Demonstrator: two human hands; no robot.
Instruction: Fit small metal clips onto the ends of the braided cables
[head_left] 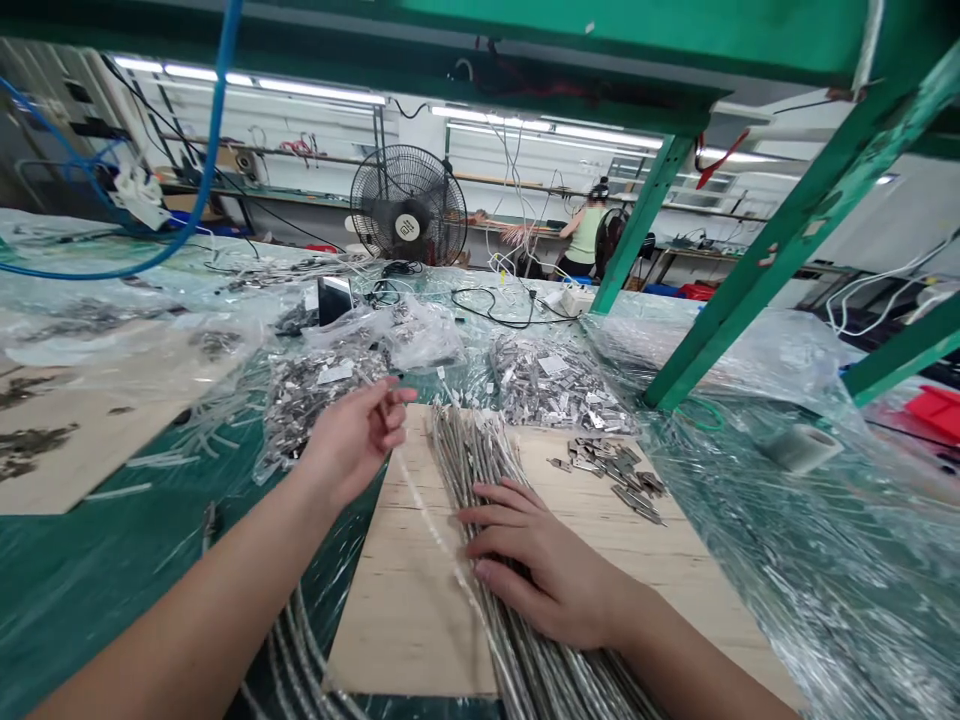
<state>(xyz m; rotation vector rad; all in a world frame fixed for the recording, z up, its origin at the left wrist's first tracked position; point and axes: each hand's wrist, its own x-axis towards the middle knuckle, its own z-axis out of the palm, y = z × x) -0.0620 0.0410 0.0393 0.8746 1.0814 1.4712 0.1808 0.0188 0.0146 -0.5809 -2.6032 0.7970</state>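
Note:
A bundle of grey metallic cables (480, 450) lies lengthwise on a pale wooden board (409, 620). My right hand (536, 560) rests on the bundle, fingers spread. Left of it and higher, my left hand (360, 435) is closed with curled fingers around one thin pale cable (431, 525), which runs down toward the bundle. Small metal parts (615, 470) are scattered on the board's right side. Behind the board sits a plastic bag of metal parts (559, 385); another filled bag (300, 400) is just beyond my left hand.
A black fan (409, 205) stands at the table's back. Green metal posts (795, 240) slant down at the right, near a clear film roll (802, 448). A second board (45, 470) lies left. A blue hose (214, 130) hangs upper left. A person (585, 235) is far behind.

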